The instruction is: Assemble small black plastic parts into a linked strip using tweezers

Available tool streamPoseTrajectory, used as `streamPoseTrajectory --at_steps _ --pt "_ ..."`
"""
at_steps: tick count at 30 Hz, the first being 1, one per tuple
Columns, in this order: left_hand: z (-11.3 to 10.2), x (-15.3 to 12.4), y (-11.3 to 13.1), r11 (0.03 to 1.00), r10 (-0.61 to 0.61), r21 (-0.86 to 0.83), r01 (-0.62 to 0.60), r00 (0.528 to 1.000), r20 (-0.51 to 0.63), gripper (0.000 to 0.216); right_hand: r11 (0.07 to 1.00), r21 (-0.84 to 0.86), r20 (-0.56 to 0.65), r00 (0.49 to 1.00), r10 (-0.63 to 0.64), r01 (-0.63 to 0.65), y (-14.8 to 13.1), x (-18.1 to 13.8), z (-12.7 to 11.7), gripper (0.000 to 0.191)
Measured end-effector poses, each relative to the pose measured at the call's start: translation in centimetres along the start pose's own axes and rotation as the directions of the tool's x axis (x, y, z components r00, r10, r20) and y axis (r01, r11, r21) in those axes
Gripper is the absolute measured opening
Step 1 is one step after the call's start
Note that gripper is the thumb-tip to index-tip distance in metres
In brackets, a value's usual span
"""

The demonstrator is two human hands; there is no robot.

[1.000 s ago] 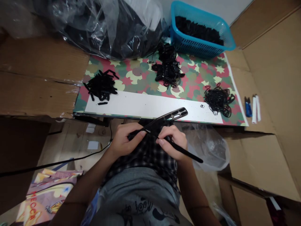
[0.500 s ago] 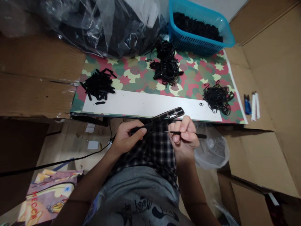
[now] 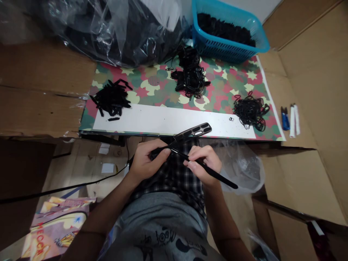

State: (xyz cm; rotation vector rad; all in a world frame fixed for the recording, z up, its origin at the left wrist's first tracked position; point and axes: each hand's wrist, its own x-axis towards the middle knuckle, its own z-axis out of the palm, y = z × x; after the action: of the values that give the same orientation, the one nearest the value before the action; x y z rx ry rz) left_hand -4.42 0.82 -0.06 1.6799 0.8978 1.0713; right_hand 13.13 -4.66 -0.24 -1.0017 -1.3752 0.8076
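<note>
My left hand (image 3: 146,161) is closed around the near end of a long black plastic strip with slots (image 3: 191,132), which points up and to the right over the table's front edge. In my right hand (image 3: 203,165) a thin black pointed tool (image 3: 214,175) is pinched like a pen, its tip touching the strip close to my left thumb. Both hands hover over my lap, just in front of the low table (image 3: 174,121).
On the flowered table cover lie a pile of short black pieces (image 3: 111,98), a heap of black loops (image 3: 190,78) and a tangle of thin rings (image 3: 250,112). A blue basket (image 3: 231,30) and a large plastic bag (image 3: 119,29) stand behind. Small clippers (image 3: 284,119) lie at the right on cardboard.
My right hand lifted away with the tool held level half a second ago, then came back down. The tool's tip now meets the strip again. My left hand stayed put.
</note>
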Motion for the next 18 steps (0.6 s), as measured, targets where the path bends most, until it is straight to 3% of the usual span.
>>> streamPoseTrajectory --at_steps 8,18 --pt "-0.06 -0.17 -0.03 1.0 -0.011 -0.003 0.011 1.0 0.004 0.016 0.999 -0.047 0.002 1.0 -0.013 0.013 0.05 0.24 -0.01 0.014" --pt "0.0 -0.17 -0.01 1.0 0.006 -0.005 -0.007 1.0 -0.012 0.014 0.994 0.039 -0.041 0.994 0.103 -0.101 0.35 -0.2 0.38 0.014"
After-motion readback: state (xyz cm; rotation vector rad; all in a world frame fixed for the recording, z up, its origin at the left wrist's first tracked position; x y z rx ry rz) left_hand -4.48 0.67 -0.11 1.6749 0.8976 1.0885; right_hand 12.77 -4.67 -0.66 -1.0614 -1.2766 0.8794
